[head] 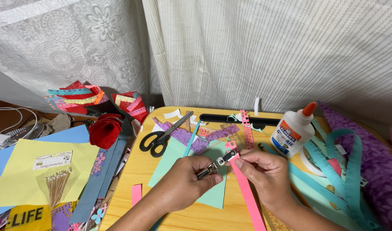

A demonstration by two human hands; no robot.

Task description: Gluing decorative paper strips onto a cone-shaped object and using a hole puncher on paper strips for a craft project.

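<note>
Head view, looking down at a small wooden table [140, 171] in the lower centre of the frame.

Left hand [185, 182]: closed around a small metal hole punch [215, 164], thumb and fingers squeezing its handles. The punch's mouth sits over the top end of a pink paper strip [247, 188], just right of centre.

Right hand [266, 171]: fingers pinching the pink paper strip just below the punch, holding it in place. The strip runs from the punch down towards the bottom edge of the frame.

Under the hands: a teal paper sheet [179, 158]. Above it, black-handled scissors [164, 134] lie shut beside purple paper scraps [191, 137]. A second pink strip with holes [247, 128] lies upper centre. A white glue bottle with an orange cap [294, 130] stands to the right, and teal fringed ribbons [345, 162] lie at right. A red paper roll [104, 130] and a yellow sheet [20, 171] are at left.

Risks, as judged: the strip is thin and held only by a fingertip pinch, so it could slip sideways in the punch and the hole could land off-centre or tear through the edge. The right fingertips are very near the punch mouth and could get nipped on a squeeze.
</note>
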